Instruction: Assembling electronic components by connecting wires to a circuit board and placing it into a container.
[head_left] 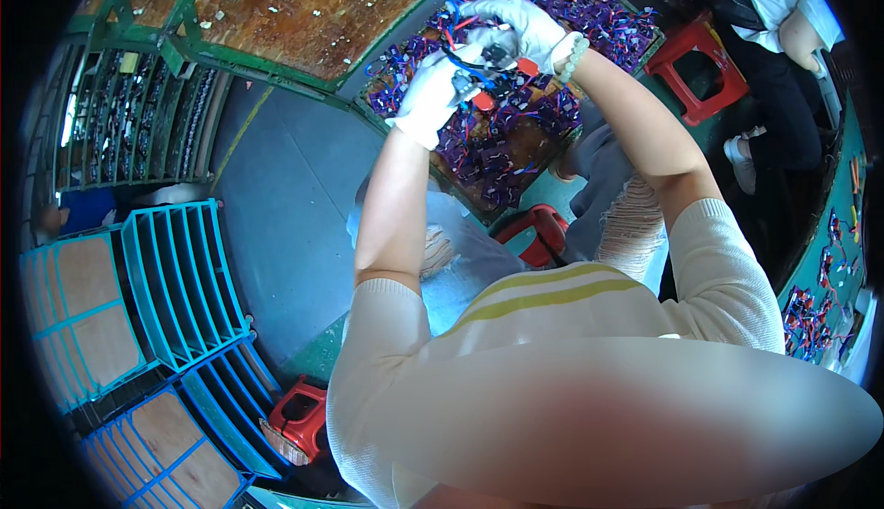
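Note:
Both my hands wear white gloves and meet over a heap of small purple wired parts (pixel 497 173) on a wooden-topped surface. Between them is a bundle of wired parts (pixel 499 56) with black, blue and red leads and red ends. My left hand (pixel 433 96) is closed on the near left side of this bundle. On its far right side my right hand (pixel 520 25), with a beaded bracelet at the wrist, curls its fingers round it. The fingertips partly hide what is gripped, so I cannot tell how many pieces there are.
A worn wooden board in a green frame (pixel 313 16) stands at far left. Red stools (pixel 700 71) and a seated person (pixel 783 48) are at right. Blue racks (pixel 184 279) stand at left. More wired parts (pixel 810 320) lie on a green bench at right.

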{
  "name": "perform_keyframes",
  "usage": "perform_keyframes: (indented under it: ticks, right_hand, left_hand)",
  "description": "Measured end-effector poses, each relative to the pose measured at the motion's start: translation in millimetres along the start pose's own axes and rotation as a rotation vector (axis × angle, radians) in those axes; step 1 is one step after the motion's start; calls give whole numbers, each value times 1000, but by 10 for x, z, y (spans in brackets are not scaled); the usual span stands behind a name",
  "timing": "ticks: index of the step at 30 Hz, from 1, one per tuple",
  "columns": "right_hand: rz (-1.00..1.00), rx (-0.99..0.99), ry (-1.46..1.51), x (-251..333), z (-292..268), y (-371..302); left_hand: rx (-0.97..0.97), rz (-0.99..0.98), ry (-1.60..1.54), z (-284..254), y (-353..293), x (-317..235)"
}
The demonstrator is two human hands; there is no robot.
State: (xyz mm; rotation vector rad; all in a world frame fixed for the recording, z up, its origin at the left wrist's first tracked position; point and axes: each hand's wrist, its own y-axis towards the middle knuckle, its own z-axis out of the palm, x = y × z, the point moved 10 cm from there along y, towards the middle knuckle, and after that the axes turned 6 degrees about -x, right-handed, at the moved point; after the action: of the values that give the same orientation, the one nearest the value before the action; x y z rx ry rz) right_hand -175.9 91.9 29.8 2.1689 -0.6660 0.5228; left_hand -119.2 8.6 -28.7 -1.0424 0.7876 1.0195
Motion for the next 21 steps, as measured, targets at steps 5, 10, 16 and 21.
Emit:
perform_keyframes:
  ticks: [5,10,16,21]
  right_hand:
    - [-93,-208,-390,-54,-507,153]
    - [266,148,54,282,-44,-54]
    - [-270,10,-169,610,223,-77]
    - [149,-242,752,-80,259,-124]
  left_hand:
    - [-72,71,117,-54,-99,-131]
    - [-629,592,1047,-389,-286,-599]
    - [-618,868,1341,-221,-220,-634]
    - [-482,352,243,-513,-29,-274]
